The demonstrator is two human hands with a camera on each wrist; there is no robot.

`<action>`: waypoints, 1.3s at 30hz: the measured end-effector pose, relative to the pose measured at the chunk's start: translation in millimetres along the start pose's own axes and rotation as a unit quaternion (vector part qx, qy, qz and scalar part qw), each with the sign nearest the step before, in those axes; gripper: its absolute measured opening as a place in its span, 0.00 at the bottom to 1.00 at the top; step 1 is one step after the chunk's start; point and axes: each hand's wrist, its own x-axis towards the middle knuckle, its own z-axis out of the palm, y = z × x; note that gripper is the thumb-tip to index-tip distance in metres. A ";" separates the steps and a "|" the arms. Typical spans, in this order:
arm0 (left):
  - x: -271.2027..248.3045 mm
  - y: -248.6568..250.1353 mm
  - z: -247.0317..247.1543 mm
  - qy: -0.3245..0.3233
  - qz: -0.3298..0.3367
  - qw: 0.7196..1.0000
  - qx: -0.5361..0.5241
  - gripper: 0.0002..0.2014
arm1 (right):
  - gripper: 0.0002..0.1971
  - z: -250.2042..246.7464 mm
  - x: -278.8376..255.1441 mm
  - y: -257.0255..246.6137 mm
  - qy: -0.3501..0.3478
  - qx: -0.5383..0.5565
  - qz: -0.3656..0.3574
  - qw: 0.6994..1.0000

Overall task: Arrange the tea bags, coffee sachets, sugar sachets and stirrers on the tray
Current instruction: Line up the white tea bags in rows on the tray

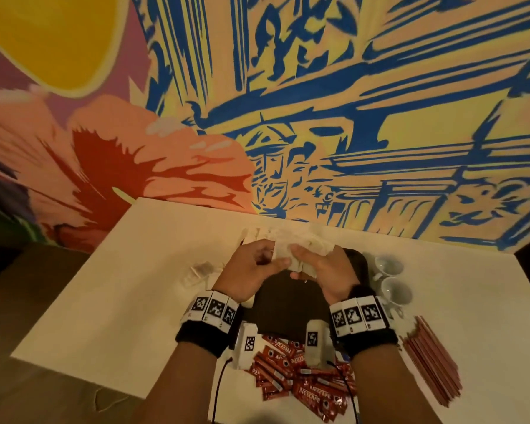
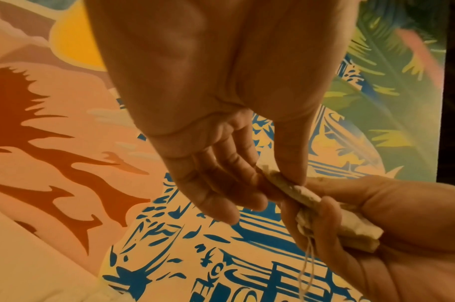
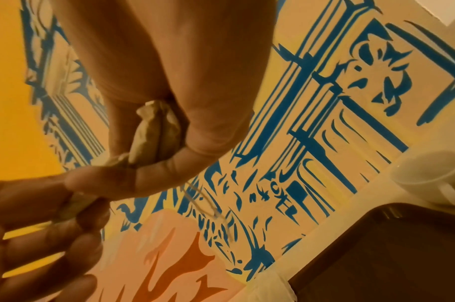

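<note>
1. Right now both hands are raised together above the far end of the dark tray (image 1: 283,304), which lies on the white table (image 1: 129,270).
2. The right hand (image 1: 323,270) grips a small stack of tea bags (image 1: 300,264); in the right wrist view its thumb and fingers are curled round the bundle (image 3: 154,134), and a thin string hangs loose beneath it.
3. The left hand (image 1: 251,270) pinches the near end of one tea bag from that stack between thumb and fingers, as the left wrist view shows (image 2: 285,183); its remaining fingers are only loosely bent.
4. More tea bags (image 1: 276,235) lie in a pale heap on the table at 12 o'clock from the hands, close to the painted wall.
5. Pale sachets (image 1: 201,272), blurred, lie at 9 o'clock from the tray; I cannot tell what they contain.
6. Red coffee sachets (image 1: 300,377) are scattered at 6 o'clock from the tray, under the wrists.
7. Reddish-brown stirrers (image 1: 432,362) lie in a bundle at 4 o'clock from the tray, near the table's right edge.
8. Two white cups (image 1: 393,278) stand at 3 o'clock from the tray, just beside its rim.
9. Both wrists wear black bands with printed markers.
</note>
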 end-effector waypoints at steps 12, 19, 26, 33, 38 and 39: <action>-56.6 18.9 -7.7 -0.007 -0.016 0.999 0.044 0.16 | 0.12 6.2 -45.1 -9.0 0.019 -0.069 -0.032 0.997; -58.7 33.8 -32.4 -0.017 -0.006 0.999 0.041 0.15 | 0.17 5.9 -37.7 -18.1 0.054 -0.025 -0.010 0.998; -50.3 20.7 -77.1 0.029 -0.017 0.999 0.015 0.06 | 0.16 11.8 -25.4 -6.9 0.087 0.020 0.007 0.996; -41.7 3.3 -96.5 0.010 -0.024 0.999 -0.046 0.06 | 0.16 9.2 -21.2 3.4 0.148 0.073 -0.019 0.986; -39.6 -6.2 -105.5 0.006 -0.038 0.993 -0.115 0.11 | 0.13 -3.9 -21.3 14.5 0.215 0.104 -0.012 0.971; -38.4 -7.0 -105.2 0.009 -0.041 0.991 -0.127 0.12 | 0.11 -5.0 -19.6 15.6 0.221 0.102 -0.006 0.970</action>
